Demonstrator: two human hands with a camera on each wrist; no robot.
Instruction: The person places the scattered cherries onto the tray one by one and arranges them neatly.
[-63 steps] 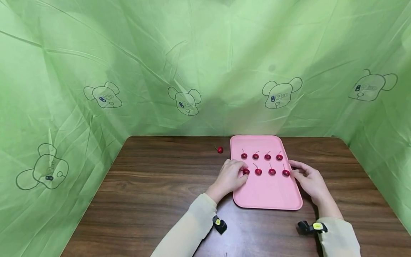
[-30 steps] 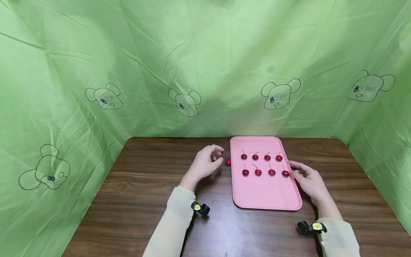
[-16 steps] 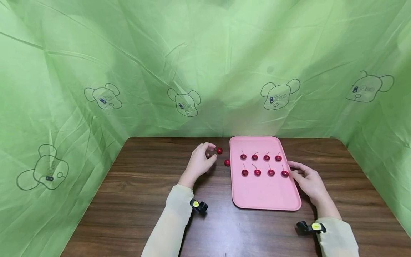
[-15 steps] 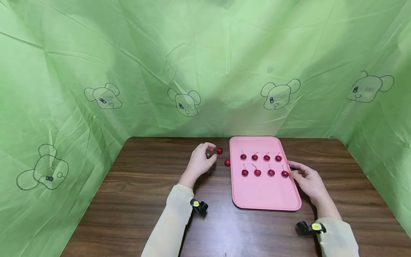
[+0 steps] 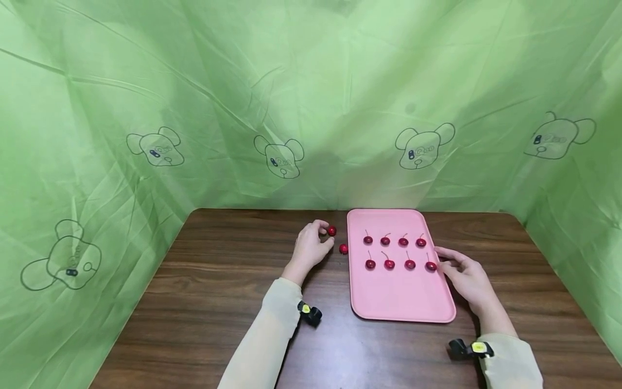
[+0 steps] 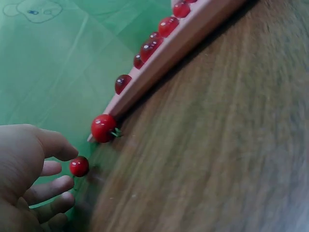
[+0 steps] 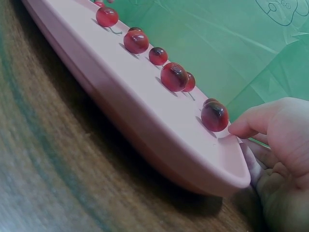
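My left hand (image 5: 311, 244) reaches over the table left of the pink tray (image 5: 403, 302), thumb and fingers spread around a red cherry (image 5: 332, 230). In the left wrist view the thumb tip is right at that cherry (image 6: 79, 166), with the other fingers loosely bent below. A small red tomato (image 6: 103, 128) with a green leafy top lies by the tray's left edge. My right hand (image 5: 465, 274) holds the tray's right rim; in the right wrist view the thumb lies over it beside a cherry (image 7: 215, 116), the other fingers outside.
On the tray, several stemmed cherries lie in two rows, a back row (image 5: 385, 241) and a front row (image 5: 389, 264). The brown wooden table (image 5: 218, 313) is walled by green cloth (image 5: 311, 97) at the back and sides.
My left hand let go of the front row's leftmost cherry, moved back and left off the tray, then shifted slightly right around the loose cherry. My right hand stayed at the rim.
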